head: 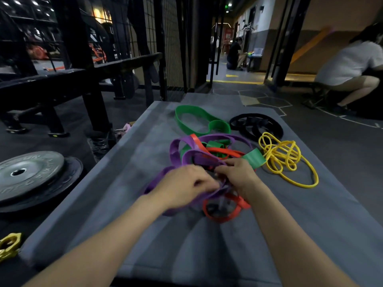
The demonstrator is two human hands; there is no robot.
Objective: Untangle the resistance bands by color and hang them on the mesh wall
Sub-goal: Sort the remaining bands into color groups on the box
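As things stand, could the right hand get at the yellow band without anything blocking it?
Probably yes. The yellow band lies apart on the mat, just right of the right hand, with nothing between them; but that hand is busy gripping the tangle.

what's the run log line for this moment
stage: untangling | hands: left hand and right hand grip purple band | hung: none visible

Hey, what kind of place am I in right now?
Most likely a gym. Weight plates lie on the floor at your left, a black bench stands beyond them, and a tangle of resistance bands lies on the grey mat in front of you.
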